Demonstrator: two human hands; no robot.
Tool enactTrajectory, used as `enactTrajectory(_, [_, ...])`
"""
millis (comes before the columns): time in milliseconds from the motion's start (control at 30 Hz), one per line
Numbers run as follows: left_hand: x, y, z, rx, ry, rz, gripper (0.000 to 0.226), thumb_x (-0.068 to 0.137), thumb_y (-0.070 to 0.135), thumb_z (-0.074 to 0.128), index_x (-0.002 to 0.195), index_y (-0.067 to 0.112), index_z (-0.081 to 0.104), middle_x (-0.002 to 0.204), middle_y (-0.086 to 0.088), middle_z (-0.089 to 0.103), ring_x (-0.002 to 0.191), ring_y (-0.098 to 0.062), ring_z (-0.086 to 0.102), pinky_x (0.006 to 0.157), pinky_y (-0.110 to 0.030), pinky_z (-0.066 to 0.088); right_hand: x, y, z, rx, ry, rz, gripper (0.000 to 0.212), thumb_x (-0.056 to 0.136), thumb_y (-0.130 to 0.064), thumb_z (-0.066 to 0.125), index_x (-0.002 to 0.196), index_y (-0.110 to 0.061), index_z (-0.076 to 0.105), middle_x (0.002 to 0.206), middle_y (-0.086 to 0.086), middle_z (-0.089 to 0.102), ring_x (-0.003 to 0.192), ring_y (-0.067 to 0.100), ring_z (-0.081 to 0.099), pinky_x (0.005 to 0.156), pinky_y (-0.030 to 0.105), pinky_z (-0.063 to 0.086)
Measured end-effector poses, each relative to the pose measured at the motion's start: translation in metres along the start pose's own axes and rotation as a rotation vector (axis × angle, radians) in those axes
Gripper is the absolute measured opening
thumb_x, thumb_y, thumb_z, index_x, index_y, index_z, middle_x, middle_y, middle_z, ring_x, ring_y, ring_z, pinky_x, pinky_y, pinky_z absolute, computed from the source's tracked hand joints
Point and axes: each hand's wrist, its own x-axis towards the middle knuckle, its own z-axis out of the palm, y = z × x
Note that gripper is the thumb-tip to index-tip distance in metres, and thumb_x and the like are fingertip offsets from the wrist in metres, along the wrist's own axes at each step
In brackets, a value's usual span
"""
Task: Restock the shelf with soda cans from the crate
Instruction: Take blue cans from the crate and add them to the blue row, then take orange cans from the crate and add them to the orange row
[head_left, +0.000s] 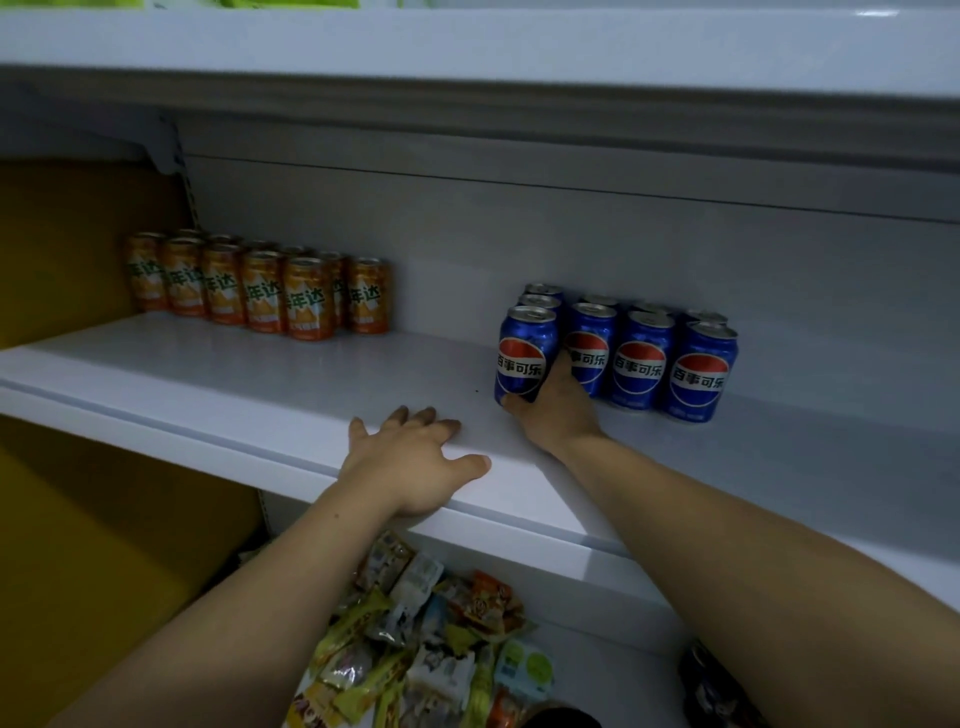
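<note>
While upright in the curled right hand (553, 402), a blue can (525, 353) (silver lid); left hand (415, 462) spread.

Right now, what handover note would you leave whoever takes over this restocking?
Left hand open, flat on the front edge of the white shelf.
Right hand grips the front-left Pepsi can, upright on the shelf beside the other Pepsi cans.
Orange soda cans stand at the back left.
Done: both groups placed.
Left: release this can, fetch more; the crate is out of view.
</note>
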Motion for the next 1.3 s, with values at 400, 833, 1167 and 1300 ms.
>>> enactTrajectory(400, [-0.038, -0.041, -0.033, -0.208, 0.0, -0.053, 0.088, 0.073, 0.076, 0.046, 0.146, 0.03, 0.033, 0.155, 0.006, 0.03, 0.139, -0.019, 0.033, 0.114, -0.05, 0.023, -0.038, -0.085, -0.048, -0.118, -0.01, -0.23, 0.091, 0.087, -0.047, 0.062, 0.154, -0.019, 0.008, 0.159, 0.006, 0.017, 0.142, 0.028, 0.026, 0.112, 0.039, 0.033])
enactTrajectory(833, [-0.259, -0.194, -0.028, -0.237, 0.109, -0.631, 0.084, 0.079, 0.068, 0.056, 0.148, 0.029, 0.031, 0.158, 0.001, 0.021, 0.145, -0.021, 0.021, 0.115, -0.047, 0.022, -0.156, -0.228, 0.122, -0.328, -0.545, -0.656, 0.08, 0.087, -0.056, 0.058, 0.148, -0.014, 0.027, 0.148, 0.011, 0.037, 0.129, 0.031, 0.043, 0.1, 0.04, 0.044])
enactTrajectory(1167, [-0.463, -0.277, 0.075, -0.574, 0.032, -1.232, 0.074, 0.09, 0.052, 0.055, 0.15, 0.019, 0.028, 0.155, -0.005, 0.029, 0.137, -0.025, 0.035, 0.108, -0.034, 0.035, -0.321, -0.289, 0.32, -0.503, -1.052, -1.077, 0.087, 0.09, -0.059, 0.053, 0.154, -0.014, 0.015, 0.159, 0.013, 0.019, 0.142, 0.034, 0.027, 0.111, 0.042, 0.033])
enactTrajectory(1300, [-0.511, -0.293, 0.132, -0.719, -0.003, -1.418, 0.074, 0.091, 0.051, 0.055, 0.151, 0.02, 0.024, 0.154, -0.004, 0.031, 0.133, -0.025, 0.041, 0.099, -0.031, 0.039, -0.38, -0.284, 0.389, -0.569, -1.278, -1.11, 0.086, 0.091, -0.054, 0.055, 0.154, -0.015, 0.013, 0.16, 0.011, 0.017, 0.141, 0.033, 0.029, 0.111, 0.042, 0.034])
